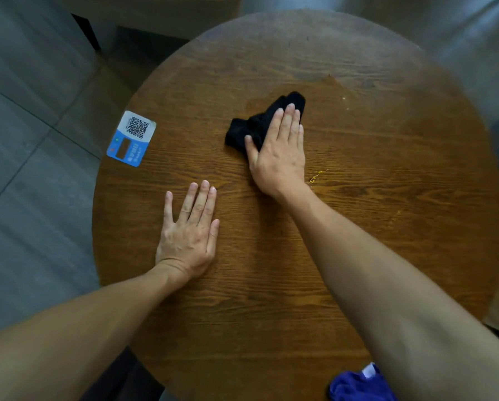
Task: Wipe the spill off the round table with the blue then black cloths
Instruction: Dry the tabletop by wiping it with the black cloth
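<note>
On the round wooden table [387, 256] my right hand [280, 151] presses flat on a crumpled black cloth [259, 123], fingers extended over it. The cloth lies on a darker wet patch [323, 88] near the table's middle. My left hand [189, 230] rests palm down on the bare wood nearer to me, fingers slightly apart and holding nothing. The blue cloth [358, 384] sits bunched at the table's near edge, partly hidden under my right forearm.
A blue and white QR code sticker [132, 137] is stuck near the table's left edge. A small yellow smear [316, 176] marks the wood beside my right wrist. Grey tiled floor [34, 169] lies to the left, with furniture beyond the far edge.
</note>
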